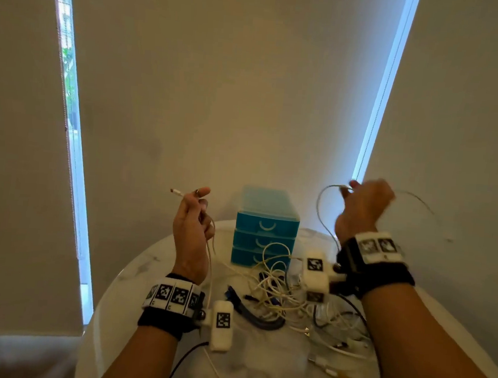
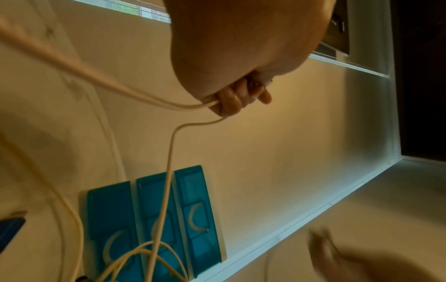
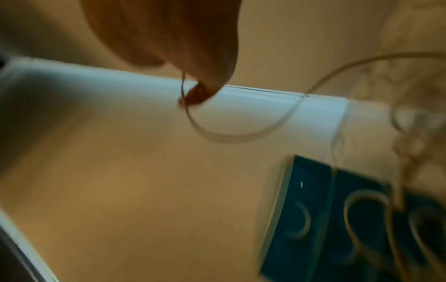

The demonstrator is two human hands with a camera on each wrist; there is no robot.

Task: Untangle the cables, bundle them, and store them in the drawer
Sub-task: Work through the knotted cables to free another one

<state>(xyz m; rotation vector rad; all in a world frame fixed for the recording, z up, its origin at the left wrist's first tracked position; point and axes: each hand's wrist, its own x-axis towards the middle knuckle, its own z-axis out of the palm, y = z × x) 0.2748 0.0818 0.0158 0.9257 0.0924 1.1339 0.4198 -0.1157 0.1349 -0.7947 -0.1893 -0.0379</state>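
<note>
Gripping one white cable (image 1: 323, 212), both hands (image 1: 192, 229) hover above tangled cables (image 1: 281, 290) fronting blue drawers (image 1: 265, 229).

Dim and warm throughout, lit only by cool daylight leaking through two narrow gaps (image 1: 67, 132) beside drawn blinds (image 1: 225, 97). Head view fairly sharp, bowed at the edges, with motion blur on the right hand (image 1: 362, 209). Left wrist view crisp around the fingers (image 2: 229, 101), smeared at the lower right corner. Right wrist view soft and blurred overall, drawers (image 3: 337, 219) dark and unfocused.
</note>
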